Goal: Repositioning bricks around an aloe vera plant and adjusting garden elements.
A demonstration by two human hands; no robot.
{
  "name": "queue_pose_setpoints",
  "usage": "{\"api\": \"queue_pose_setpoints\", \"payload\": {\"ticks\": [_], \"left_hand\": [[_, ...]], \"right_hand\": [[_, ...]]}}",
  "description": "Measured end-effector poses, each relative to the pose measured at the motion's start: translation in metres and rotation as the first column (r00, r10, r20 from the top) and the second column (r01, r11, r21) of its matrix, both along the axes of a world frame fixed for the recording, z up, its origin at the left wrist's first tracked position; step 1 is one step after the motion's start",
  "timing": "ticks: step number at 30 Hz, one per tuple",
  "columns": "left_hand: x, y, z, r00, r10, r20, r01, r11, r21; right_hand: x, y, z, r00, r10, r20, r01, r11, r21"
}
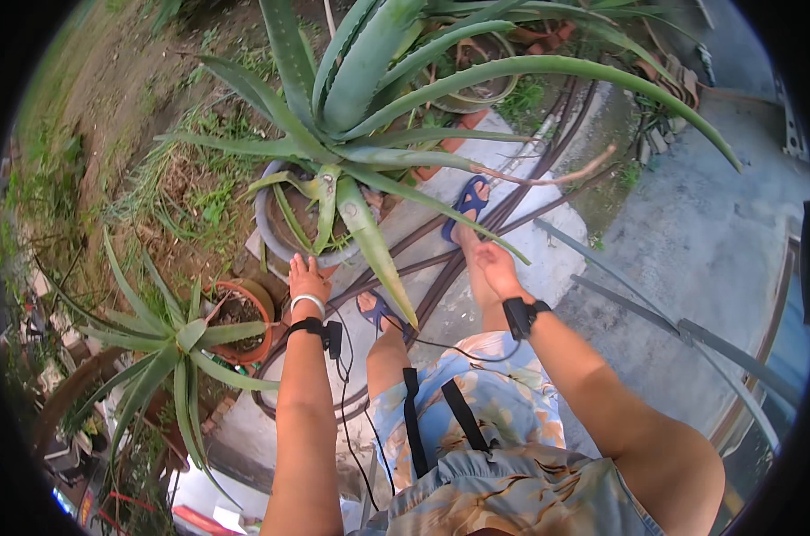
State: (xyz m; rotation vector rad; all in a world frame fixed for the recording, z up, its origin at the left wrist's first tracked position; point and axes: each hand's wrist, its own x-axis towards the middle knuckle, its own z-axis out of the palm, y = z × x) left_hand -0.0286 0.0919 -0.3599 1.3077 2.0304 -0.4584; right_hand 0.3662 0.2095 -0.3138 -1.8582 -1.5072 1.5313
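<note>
At the left side of the ground, a small green aloe with slender, spreading leaves [186, 335] stands beside a round terracotta-orange pot [267, 308]. Next to the right, the left hand [307, 279] extends palm down, fingers straight and only slightly parted, gripping nothing visible; its wrist carries a silver-coloured bangle [308, 302] and a black strapped device [332, 338]. Its fingertips lie at the near rim of a round grey pot [266, 214]; whether they touch it cannot be determined. Above that pot spreads a large grey-green aloe with thick, toothed leaves [342, 107], located forward of both hands. One broad, yellowing leaf [369, 241] points down between the hands, to the right of the left fingers. Below it, a dark blue sandal [375, 311] is worn on the left foot; its pair is on the right foot, near dark brown hoses [503, 213]. The right hand [494, 261] has its fingers loosely bent; whether they hold anything cannot be told. A narrow aloe leaf passes close to those fingertips, contact unclear. At far right, grey metal bars [735, 359] cross above pale concrete
</note>
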Motion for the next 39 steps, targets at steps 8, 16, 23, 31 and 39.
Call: {"api": "queue_pose_setpoints", "payload": {"ticks": [8, 16, 23, 31, 39], "left_hand": [[-0.004, 0.0, 0.013, 0.993, -0.083, 0.08, 0.091, 0.99, -0.106], [-0.006, -0.001, 0.008, 0.994, -0.098, 0.049, 0.105, 0.98, -0.168], [-0.005, -0.011, 0.006, 0.995, -0.071, 0.066, 0.075, 0.996, -0.058], [0.004, -0.002, 0.014, 0.995, -0.095, 0.041, 0.099, 0.987, -0.123], [0.011, 0.006, 0.011, 0.994, -0.106, -0.021, 0.099, 0.972, -0.212]], "right_hand": [[0.059, -0.095, 0.154, 0.937, -0.35, -0.025, 0.349, 0.937, -0.034], [-0.002, -0.14, 0.245, 0.965, -0.041, 0.259, 0.0, 0.988, 0.155], [-0.031, -0.143, 0.237, 0.948, 0.138, 0.286, -0.185, 0.972, 0.142], [-0.004, -0.155, 0.184, 0.98, 0.104, 0.168, -0.102, 0.995, -0.017], [0.043, -0.161, 0.145, 0.979, -0.187, -0.074, 0.168, 0.963, -0.211]]}}
